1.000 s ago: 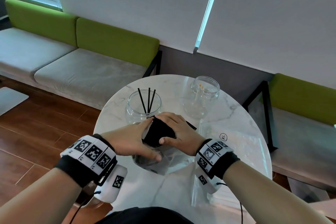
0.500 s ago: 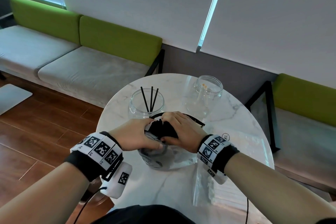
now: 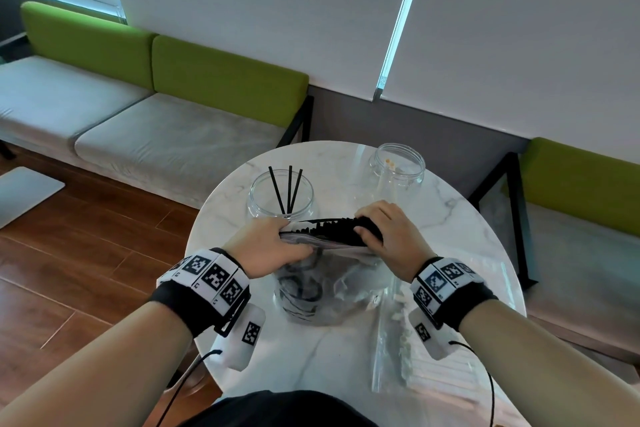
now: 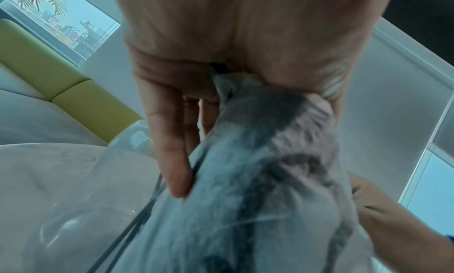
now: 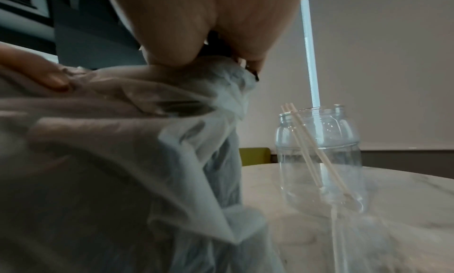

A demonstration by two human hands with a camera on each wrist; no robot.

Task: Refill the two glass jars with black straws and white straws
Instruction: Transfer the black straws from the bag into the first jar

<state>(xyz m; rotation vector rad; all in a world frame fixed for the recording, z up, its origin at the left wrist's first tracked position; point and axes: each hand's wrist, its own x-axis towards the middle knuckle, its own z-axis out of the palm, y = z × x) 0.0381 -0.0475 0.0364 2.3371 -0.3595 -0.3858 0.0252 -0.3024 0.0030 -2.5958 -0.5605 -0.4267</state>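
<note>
Both hands hold a clear plastic bag (image 3: 325, 284) of black straws (image 3: 332, 228) upright over the round marble table (image 3: 450, 218). My left hand (image 3: 273, 246) pinches the bag's mouth on the left (image 4: 245, 160). My right hand (image 3: 384, 236) grips the right side of the mouth and the straw tips sticking out; the bag (image 5: 123, 160) fills the right wrist view. Behind stands a glass jar (image 3: 280, 201) with three black straws (image 3: 289, 189). Farther right is a second jar (image 3: 398, 166) (image 5: 321, 156) holding two white straws (image 5: 317, 151).
A flat clear bag of white straws (image 3: 405, 340) lies on the table under my right wrist. Green-backed benches (image 3: 156, 97) run along the wall behind the table, with another bench (image 3: 581, 191) at the right. Wood floor (image 3: 69, 270) is at the left.
The hands have pulled apart, spreading the bag's mouth wide so a row of black straw tips shows. The bag has risen a little off the table.
</note>
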